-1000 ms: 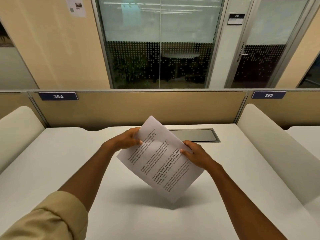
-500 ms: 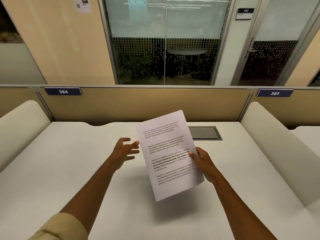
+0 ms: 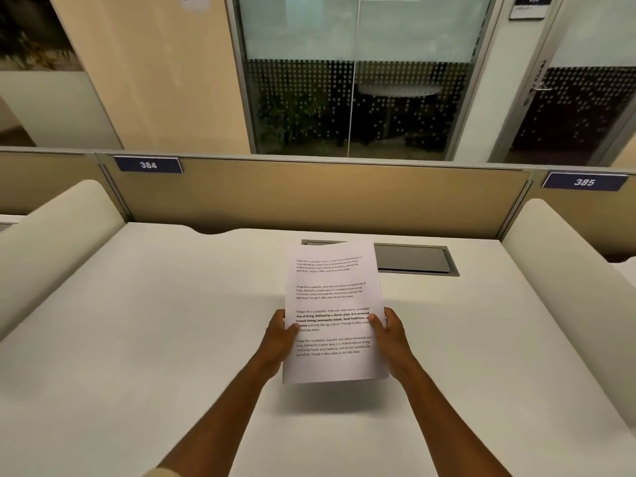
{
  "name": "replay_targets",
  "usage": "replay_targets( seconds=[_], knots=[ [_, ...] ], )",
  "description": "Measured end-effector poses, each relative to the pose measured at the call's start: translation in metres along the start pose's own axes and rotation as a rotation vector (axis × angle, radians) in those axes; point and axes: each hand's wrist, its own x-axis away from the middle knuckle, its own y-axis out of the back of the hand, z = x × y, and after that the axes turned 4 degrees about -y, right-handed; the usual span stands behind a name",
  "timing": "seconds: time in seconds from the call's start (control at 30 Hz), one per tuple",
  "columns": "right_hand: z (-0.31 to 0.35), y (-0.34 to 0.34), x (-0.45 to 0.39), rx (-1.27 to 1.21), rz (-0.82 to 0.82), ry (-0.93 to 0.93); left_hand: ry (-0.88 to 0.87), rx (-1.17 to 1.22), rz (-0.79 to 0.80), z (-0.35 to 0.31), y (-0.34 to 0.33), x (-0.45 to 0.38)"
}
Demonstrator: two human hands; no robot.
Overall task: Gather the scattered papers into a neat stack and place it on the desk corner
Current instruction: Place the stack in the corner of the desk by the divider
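A stack of white printed papers (image 3: 332, 297) is held upright above the middle of the white desk (image 3: 137, 339), its text facing me. My left hand (image 3: 280, 342) grips the stack's left edge, thumb on the front. On the right edge my right hand (image 3: 390, 335) grips the same way. The stack's lower edge hangs a little above the desk and casts a shadow on it. I cannot tell how many sheets are in the stack.
A grey cable hatch (image 3: 413, 258) is set into the desk behind the papers. Padded cream dividers stand at the left (image 3: 51, 242) and right (image 3: 568, 270). A tan partition (image 3: 309, 197) with plates 384 and 385 closes the back.
The papers turned from tilted to straight and upright. My left hand, off the stack half a second ago, has come back onto its left edge.
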Motion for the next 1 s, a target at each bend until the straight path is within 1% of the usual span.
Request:
replay_targets(
  seconds=[0.3, 0.43, 0.7, 0.83, 1.0],
  knots=[
    [0.002, 0.002, -0.008, 0.072, 0.061, -0.032, -0.028, -0.052, -0.138, 0.000, -0.005, -0.007],
    [0.006, 0.009, -0.016, 0.048, 0.108, -0.038, -0.022, -0.032, -0.179, -0.002, -0.008, -0.010],
    [-0.003, 0.013, -0.029, -0.013, 0.055, -0.120, 0.040, 0.065, -0.204, 0.008, -0.001, -0.014],
    [-0.003, 0.002, -0.030, -0.009, 0.035, -0.136, 0.090, 0.113, -0.233, 0.009, 0.010, -0.020],
    [0.005, -0.028, -0.037, 0.004, 0.050, -0.147, 0.144, 0.141, -0.272, 0.011, 0.043, -0.036]
  ],
)
